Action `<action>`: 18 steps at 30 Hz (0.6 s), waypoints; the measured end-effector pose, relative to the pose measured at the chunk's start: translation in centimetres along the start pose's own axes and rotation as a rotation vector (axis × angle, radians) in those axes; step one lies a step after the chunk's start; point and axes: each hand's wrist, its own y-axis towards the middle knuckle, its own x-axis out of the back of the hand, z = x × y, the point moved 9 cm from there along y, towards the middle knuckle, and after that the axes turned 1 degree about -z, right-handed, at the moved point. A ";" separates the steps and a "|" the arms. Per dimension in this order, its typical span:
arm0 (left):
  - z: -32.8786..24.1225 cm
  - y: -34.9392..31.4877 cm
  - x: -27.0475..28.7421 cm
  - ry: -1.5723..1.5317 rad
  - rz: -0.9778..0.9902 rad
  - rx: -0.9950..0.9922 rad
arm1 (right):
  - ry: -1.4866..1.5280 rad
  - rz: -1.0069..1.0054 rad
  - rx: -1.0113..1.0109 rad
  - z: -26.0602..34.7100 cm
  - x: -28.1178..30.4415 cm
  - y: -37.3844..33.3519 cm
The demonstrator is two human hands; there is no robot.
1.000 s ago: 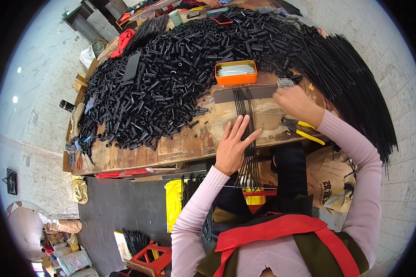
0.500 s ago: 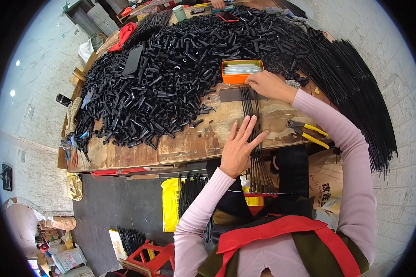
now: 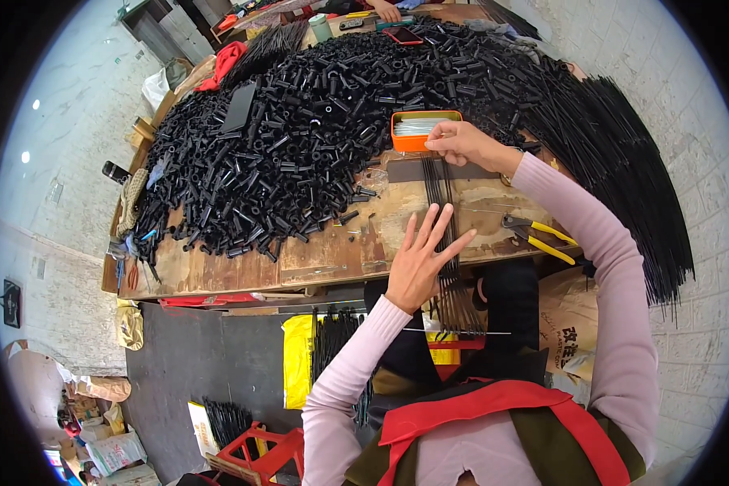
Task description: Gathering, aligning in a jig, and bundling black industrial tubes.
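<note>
My left hand (image 3: 418,266) lies with its fingers spread over a row of thin black rods (image 3: 460,306), pressing them at the table edge. These rods run from the table out over my lap, and a thin metal rod crosses under their near ends. At their far ends my right hand (image 3: 466,144) is closed in a pinch beside an orange tin (image 3: 411,146). Whatever sits between its fingertips is too small to make out. Inside the tin lie several thin, pale wire-like pieces (image 3: 417,127). A flat dark strip (image 3: 407,171) rests beneath the rods' far ends.
Black tubular parts (image 3: 283,154) are heaped across the wooden table (image 3: 324,263). Pliers with yellow handles (image 3: 541,236) lie right of my left hand. Long black rods (image 3: 624,162) overhang the right side. Another person's hand (image 3: 386,10) shows at the far edge.
My right hand has lifted a little off the rods' far ends, turning so its pinched fingertips now show before the tin. My left hand stays on the rods.
</note>
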 end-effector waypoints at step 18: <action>8.9 7.3 4.1 -1.212 -0.250 0.625 | -0.162 -0.061 0.289 9.7 -2.6 -5.7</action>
